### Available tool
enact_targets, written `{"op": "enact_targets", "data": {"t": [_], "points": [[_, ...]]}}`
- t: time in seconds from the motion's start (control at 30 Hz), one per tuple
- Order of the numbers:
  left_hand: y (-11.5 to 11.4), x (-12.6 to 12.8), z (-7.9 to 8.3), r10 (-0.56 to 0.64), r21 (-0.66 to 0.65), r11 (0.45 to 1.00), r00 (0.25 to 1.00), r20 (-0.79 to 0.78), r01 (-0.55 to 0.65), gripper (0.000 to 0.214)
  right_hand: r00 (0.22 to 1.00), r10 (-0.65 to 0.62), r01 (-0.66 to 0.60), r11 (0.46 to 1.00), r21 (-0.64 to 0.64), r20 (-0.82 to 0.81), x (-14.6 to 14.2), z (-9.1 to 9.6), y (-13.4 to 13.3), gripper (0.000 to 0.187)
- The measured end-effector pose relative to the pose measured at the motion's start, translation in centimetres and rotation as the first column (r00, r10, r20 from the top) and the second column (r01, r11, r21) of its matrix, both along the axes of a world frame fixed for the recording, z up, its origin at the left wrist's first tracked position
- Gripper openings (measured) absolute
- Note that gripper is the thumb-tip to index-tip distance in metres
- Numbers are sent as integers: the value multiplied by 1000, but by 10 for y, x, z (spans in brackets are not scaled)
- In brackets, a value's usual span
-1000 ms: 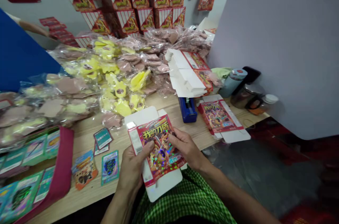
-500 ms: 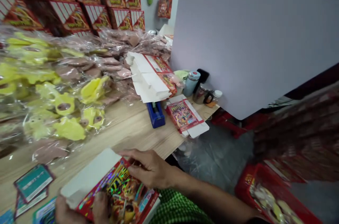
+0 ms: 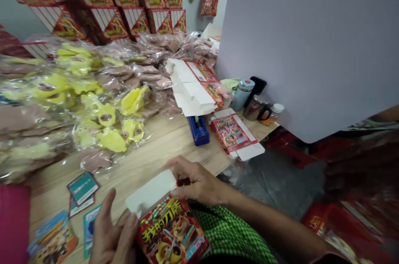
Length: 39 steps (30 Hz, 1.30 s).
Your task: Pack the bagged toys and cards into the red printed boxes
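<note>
A small red cardboard box (image 3: 173, 233) with a shiny printed front is tilted in front of me, its white top flap (image 3: 152, 191) standing out unfolded. My right hand (image 3: 199, 183) pinches the box's upper right corner beside that flap. At the left edge, my left hand (image 3: 115, 230) grips the box with its thumb along the side and one finger raised; the lower part of this hand is cut off by the frame. Left of the hands lie green cards (image 3: 83, 189), a blue-edged card (image 3: 89, 230) and a colourful printed packet (image 3: 54, 237).
Bagged yellow and pinkish pieces (image 3: 106, 114) cover the table's left and back. A blue tape dispenser (image 3: 198, 131), white flattened cartons (image 3: 193, 89), another red box (image 3: 233, 133), a blue flask (image 3: 243, 94) and a steel mug (image 3: 257, 108) stand toward the right edge. Red boxes (image 3: 110, 23) are stacked behind.
My view has swung left, so the table things sit further right. The box front now faces me more squarely. My left thumb has moved off the front to the side, and a finger is raised.
</note>
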<state>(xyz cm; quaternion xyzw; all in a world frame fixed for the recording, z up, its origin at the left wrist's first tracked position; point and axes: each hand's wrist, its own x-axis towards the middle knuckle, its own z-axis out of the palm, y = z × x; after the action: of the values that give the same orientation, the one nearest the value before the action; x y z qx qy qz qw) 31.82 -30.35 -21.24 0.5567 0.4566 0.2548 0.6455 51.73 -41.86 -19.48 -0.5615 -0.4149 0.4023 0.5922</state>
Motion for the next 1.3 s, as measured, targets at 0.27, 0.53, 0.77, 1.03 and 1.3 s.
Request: {"op": "enact_targets", "data": {"t": [0.27,0.53,0.77,1.03,1.3], "points": [[7,-21,-23,-168,2,986,980,107,169,36,783,173,-165,984,-69,597,-13,16,0,14],[4,-11,-10,-149,-122,977,972,179,173,51,824,286,-139,939,-315,489,-17,20,11,11],[13,-25,-21,-309,71,950,948,80,303,38,738,229,-91,966,-241,635,-31,9,12,19],[18,-39,-33,-435,454,808,900,32,375,34,778,256,-212,967,-144,573,-31,-20,-6,9],[5,-35,-20,-416,320,867,908,44,382,32,832,208,-247,969,8,514,-28,-16,-3,18]]}}
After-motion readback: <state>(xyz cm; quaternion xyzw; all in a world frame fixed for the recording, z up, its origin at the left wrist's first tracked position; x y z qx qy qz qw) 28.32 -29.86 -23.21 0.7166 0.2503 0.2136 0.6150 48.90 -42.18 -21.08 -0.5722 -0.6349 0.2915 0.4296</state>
